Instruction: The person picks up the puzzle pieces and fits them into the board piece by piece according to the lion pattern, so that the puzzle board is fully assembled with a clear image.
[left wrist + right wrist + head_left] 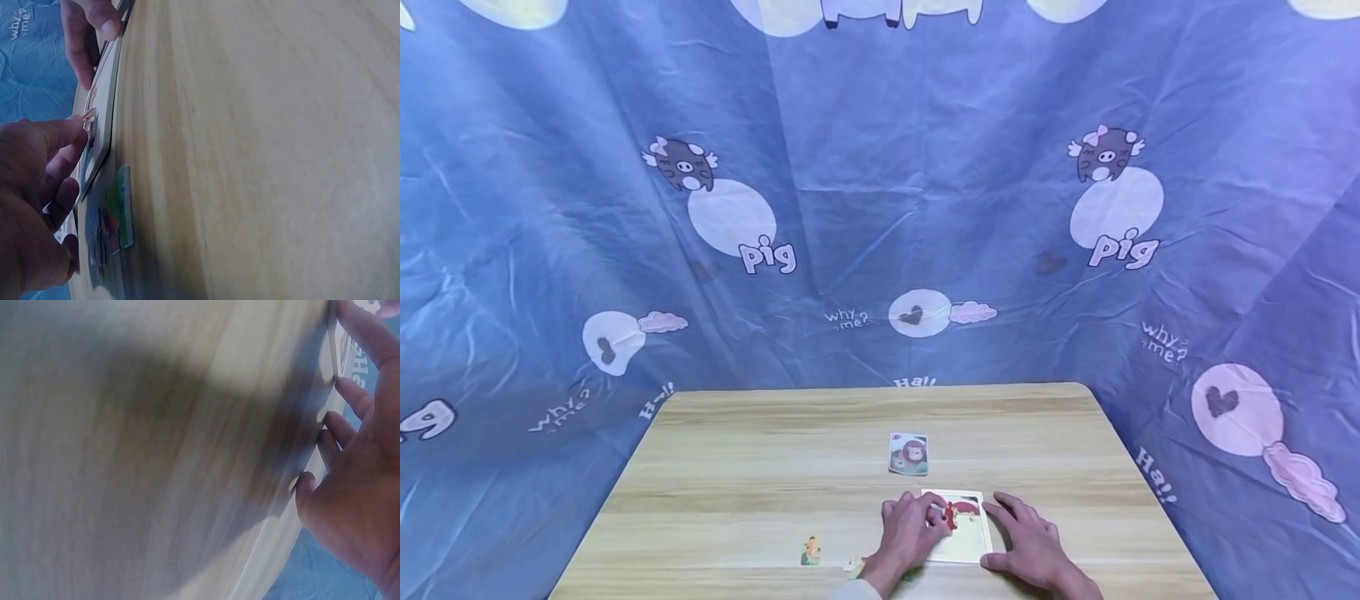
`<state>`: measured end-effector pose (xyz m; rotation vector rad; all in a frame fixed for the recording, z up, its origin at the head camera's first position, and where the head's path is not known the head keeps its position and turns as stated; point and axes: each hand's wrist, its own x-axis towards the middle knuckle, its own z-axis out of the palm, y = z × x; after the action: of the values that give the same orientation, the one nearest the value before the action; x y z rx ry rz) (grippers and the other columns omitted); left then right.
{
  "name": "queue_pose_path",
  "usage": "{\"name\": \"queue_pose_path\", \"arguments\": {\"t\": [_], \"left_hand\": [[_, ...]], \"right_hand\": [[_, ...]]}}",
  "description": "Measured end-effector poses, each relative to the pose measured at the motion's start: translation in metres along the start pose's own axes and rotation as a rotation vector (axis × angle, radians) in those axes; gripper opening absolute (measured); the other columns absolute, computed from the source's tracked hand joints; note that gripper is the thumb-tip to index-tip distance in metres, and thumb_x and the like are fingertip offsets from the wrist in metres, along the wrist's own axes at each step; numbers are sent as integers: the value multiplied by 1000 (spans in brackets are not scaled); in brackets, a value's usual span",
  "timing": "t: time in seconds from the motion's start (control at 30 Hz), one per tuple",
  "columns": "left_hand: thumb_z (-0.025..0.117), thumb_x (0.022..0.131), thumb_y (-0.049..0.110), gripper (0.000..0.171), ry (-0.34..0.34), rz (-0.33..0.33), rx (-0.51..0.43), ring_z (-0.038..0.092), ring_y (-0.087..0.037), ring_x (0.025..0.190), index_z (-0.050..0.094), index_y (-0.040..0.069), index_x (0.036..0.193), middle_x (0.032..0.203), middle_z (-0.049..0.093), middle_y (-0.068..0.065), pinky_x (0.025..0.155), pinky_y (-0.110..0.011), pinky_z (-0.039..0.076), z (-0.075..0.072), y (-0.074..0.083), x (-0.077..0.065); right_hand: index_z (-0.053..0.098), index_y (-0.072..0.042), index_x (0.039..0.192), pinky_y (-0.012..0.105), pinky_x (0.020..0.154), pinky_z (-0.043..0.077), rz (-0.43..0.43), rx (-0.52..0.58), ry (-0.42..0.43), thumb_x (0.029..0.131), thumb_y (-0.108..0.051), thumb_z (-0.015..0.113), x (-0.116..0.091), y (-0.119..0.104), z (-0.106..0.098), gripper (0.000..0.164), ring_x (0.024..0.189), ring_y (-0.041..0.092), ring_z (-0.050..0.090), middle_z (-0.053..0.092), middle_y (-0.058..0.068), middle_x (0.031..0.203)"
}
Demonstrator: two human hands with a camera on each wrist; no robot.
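Observation:
A pale, shallow puzzle board [961,546] with red picture parts along its top lies flat on the table. My left hand [912,527] reaches over its left side and pinches a small puzzle piece [89,115] between thumb and forefinger, close over the board. The other left fingers are loosely bent. My right hand [1032,540] lies along the board's right edge with fingers spread, forefinger near the top corner and thumb at the bottom corner. In the right wrist view the fingertips of the right hand [356,444] come down at the tabletop beside the board.
A lion picture card [908,455] lies behind the board on the wooden table [737,467]. Left of the board are an orange-and-green puzzle piece [810,551] and a pale one [854,567]. Several flat pieces [125,206] lie under the left hand. Blue printed cloth [865,208] hangs around the table.

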<state>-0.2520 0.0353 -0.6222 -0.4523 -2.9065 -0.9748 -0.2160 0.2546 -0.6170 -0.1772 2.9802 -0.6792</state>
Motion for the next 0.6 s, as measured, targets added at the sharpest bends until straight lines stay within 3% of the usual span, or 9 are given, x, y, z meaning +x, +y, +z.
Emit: {"name": "queue_pose_path", "arguments": {"t": [0.17, 0.4, 0.6], "left_hand": [[66, 74, 20, 27, 17, 18, 62, 37, 0, 68, 70, 33, 98, 66, 55, 22, 80, -34, 29, 4, 1, 0], [75, 73, 29, 25, 31, 19, 118, 39, 0, 74, 70, 34, 97, 76, 58, 24, 81, -35, 29, 9, 1, 2], [71, 75, 32, 20, 42, 57, 172, 40, -2, 74, 70, 32, 95, 78, 58, 20, 77, -34, 28, 9, 0, 2]], "right_hand": [[56, -22, 134, 52, 84, 37, 2, -1, -3, 61, -61, 78, -1, 1, 1, 86, 133, 34, 42, 45, 7, 145], [56, -21, 135, 54, 86, 37, -8, 8, 21, 61, -60, 79, 0, 1, 0, 86, 133, 34, 41, 45, 8, 145], [55, -20, 135, 57, 88, 37, -6, 11, 23, 61, -61, 78, 1, 0, 0, 88, 133, 35, 41, 45, 9, 146]]}}
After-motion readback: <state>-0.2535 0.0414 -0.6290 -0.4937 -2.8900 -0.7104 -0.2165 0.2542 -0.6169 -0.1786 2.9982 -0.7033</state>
